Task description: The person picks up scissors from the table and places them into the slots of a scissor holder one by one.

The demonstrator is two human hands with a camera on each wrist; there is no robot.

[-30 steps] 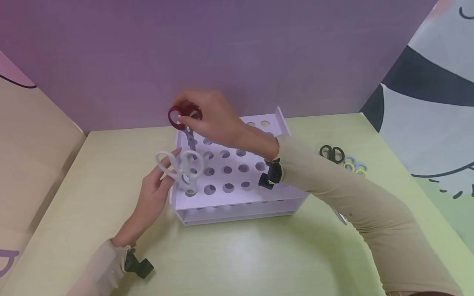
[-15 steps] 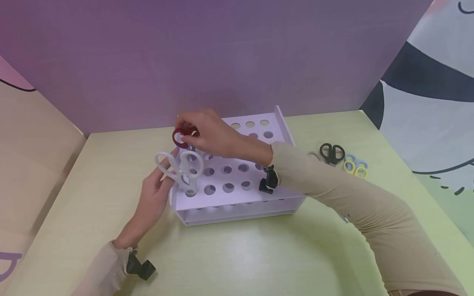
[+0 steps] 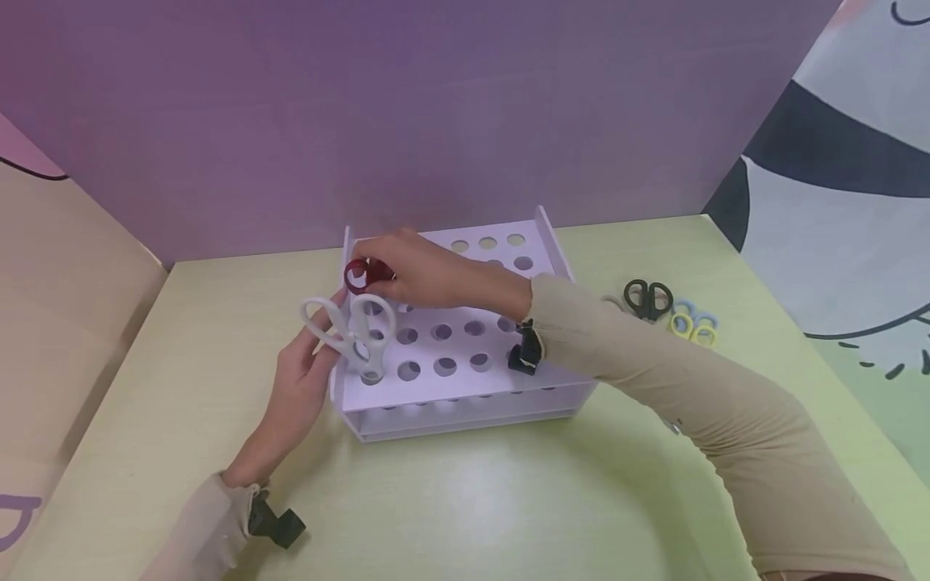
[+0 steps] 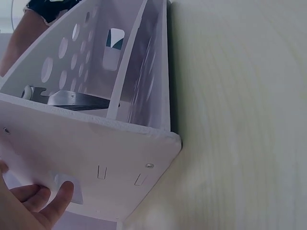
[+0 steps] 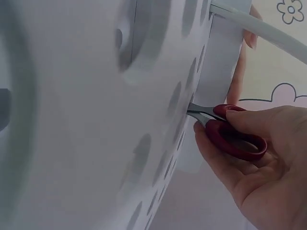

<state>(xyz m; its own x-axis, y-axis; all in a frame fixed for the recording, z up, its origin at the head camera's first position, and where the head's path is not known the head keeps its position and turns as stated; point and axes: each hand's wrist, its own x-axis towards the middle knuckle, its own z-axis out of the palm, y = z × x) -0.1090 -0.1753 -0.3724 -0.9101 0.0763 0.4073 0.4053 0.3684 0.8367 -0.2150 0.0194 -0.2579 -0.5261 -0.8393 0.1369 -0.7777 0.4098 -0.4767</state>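
My right hand pinches the red-handled scissors by the finger loops, thumb on one side and fingers on the other. In the right wrist view their blades point down into a hole of the white rack, handles above the top board. White-handled scissors stand in the rack's front left hole, loops spread above it. Inside the rack, the left wrist view shows a metal blade. My left hand rests along the rack's left side panel, fingertips at its cutout.
Right of the rack on the table lie black-handled scissors and scissors with blue and yellow loops. My right sleeve covers part of that area. A purple wall rises behind the rack.
My right hand has come down toward the rack with the red scissors; their blades have sunk into a hole in the left column. My left hand has stayed on the side panel.
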